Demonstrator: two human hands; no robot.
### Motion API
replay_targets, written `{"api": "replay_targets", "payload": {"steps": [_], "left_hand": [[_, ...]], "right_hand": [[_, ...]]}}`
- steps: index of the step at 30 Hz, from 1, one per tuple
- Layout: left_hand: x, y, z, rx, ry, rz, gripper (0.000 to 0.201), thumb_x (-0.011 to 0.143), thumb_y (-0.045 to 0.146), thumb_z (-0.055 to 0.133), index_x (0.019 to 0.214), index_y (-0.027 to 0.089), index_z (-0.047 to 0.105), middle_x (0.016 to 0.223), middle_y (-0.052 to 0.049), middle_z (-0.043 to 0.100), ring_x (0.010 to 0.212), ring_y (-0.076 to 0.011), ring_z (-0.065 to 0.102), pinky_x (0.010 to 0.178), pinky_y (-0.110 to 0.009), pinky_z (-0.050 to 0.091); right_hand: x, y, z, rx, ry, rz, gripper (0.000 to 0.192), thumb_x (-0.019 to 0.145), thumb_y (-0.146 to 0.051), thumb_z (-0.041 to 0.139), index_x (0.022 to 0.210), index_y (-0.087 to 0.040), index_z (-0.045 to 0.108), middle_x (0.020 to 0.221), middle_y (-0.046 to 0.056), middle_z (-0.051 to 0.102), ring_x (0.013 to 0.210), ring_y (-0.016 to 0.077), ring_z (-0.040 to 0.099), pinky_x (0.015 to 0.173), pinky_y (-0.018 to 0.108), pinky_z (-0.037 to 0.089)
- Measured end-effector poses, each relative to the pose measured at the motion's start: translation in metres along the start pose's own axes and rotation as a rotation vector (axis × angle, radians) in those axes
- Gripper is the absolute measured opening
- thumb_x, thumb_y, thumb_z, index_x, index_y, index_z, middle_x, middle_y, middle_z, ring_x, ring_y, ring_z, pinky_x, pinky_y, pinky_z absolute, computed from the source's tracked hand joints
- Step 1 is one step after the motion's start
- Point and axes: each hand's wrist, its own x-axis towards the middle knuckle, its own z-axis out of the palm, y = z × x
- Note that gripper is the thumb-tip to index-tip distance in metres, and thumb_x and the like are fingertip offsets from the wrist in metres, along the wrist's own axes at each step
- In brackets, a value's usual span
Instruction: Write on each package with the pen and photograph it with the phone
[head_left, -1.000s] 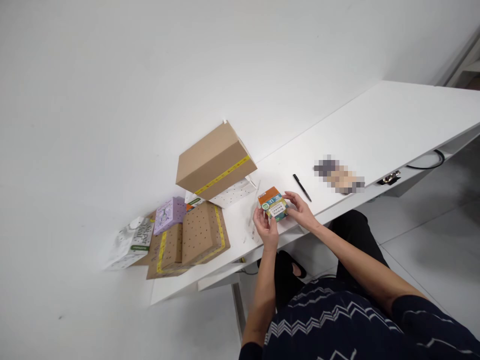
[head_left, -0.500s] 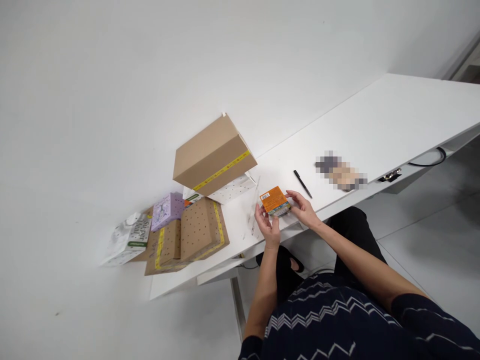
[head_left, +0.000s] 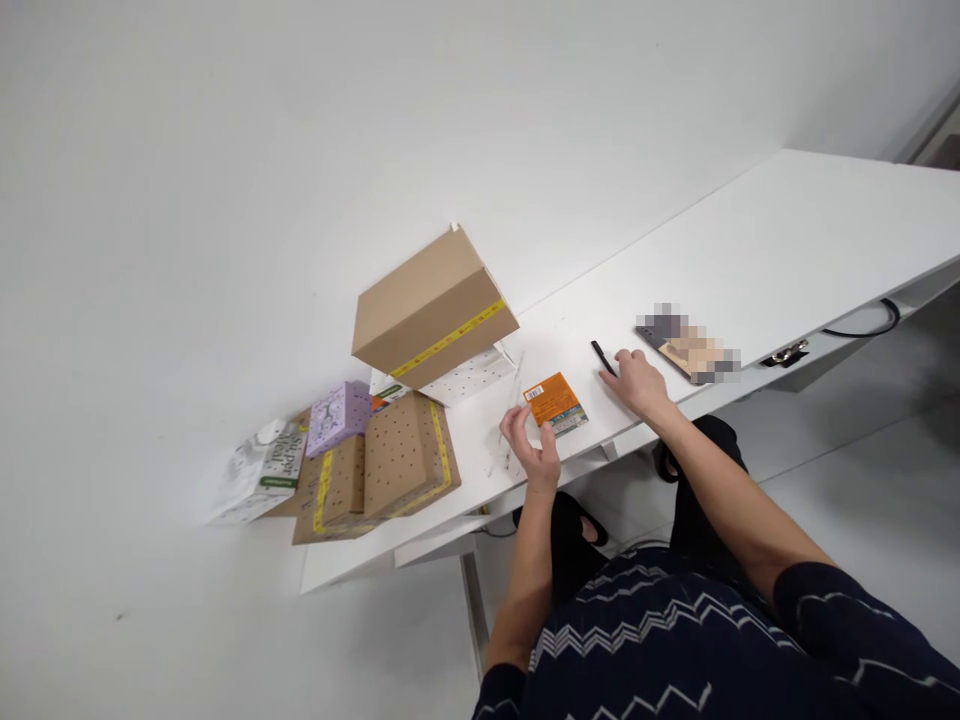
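Right hand (head_left: 636, 382): fingers curled loosely over the tip of the slim black pen (head_left: 602, 357), grip not yet closed, nothing lifted. Pinch pen mid-barrel, lift straight. Left hand (head_left: 531, 447): open, fingertips at near-left edge of the small orange printed carton (head_left: 555, 402), which lies flat on the white counter (head_left: 750, 260), left of pen. Steady carton w/ light pressure.

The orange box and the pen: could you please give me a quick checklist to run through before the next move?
1. Orange box lies flat on the table: ok.
2. Left hand at the box's near corner: ok; firm grip: cannot tell.
3. Right hand at the black pen: ok; pen grasped: cannot tell.
4. Box stands apart from the large cardboard box: ok.
5. Bare table beside the orange box: ok.
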Motion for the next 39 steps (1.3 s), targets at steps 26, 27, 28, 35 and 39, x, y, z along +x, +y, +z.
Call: {"api": "replay_targets", "payload": {"steps": [26,27,28,35,39], "left_hand": [[0.006,0.014,0.03,0.379,-0.038,0.477,0.023,0.088,0.026,0.056,0.103,0.012,0.064,0.102,-0.016,0.069,0.099,-0.025,0.064,0.088,-0.038,0.047],[0.007,0.014,0.03,0.37,-0.027,0.488,0.022,0.087,0.026,0.057,0.103,0.012,0.064,0.101,-0.016,0.069,0.098,-0.0251,0.064,0.087,-0.038,0.047],[0.008,0.015,0.029,0.362,-0.02,0.49,0.022,0.086,0.025,0.057,0.102,0.013,0.064,0.101,-0.016,0.069,0.098,-0.0252,0.064,0.088,-0.039,0.047],[0.008,0.009,0.03,0.311,-0.025,0.453,0.02,0.084,0.025,0.055,0.098,0.014,0.063,0.098,-0.015,0.068,0.098,-0.0246,0.064,0.09,-0.04,0.049],[0.005,0.003,0.031,0.29,-0.055,0.404,0.021,0.084,0.027,0.053,0.098,0.014,0.063,0.1,-0.016,0.067,0.101,-0.0264,0.063,0.092,-0.043,0.048]], "right_hand": [[-0.026,-0.087,0.005,0.885,-0.085,-0.172,0.017,0.084,-0.038,0.049,0.08,-0.022,0.05,0.057,-0.005,0.053,0.048,0.0105,0.049,0.048,0.023,0.04],[-0.026,-0.087,0.007,0.839,-0.073,-0.187,0.018,0.085,-0.039,0.047,0.081,-0.021,0.05,0.058,-0.004,0.054,0.049,0.0111,0.05,0.05,0.023,0.04],[-0.026,-0.087,0.007,0.803,-0.067,-0.202,0.02,0.087,-0.039,0.045,0.083,-0.021,0.052,0.06,-0.003,0.056,0.05,0.0117,0.051,0.052,0.024,0.041],[-0.03,-0.084,0.01,0.567,0.012,-0.283,0.03,0.09,-0.041,0.036,0.077,-0.02,0.054,0.064,0.001,0.059,0.056,0.0139,0.055,0.058,0.025,0.042],[-0.031,-0.084,0.011,0.463,0.019,-0.294,0.029,0.089,-0.042,0.035,0.077,-0.021,0.051,0.056,-0.001,0.054,0.051,0.0138,0.052,0.054,0.025,0.04]]}}
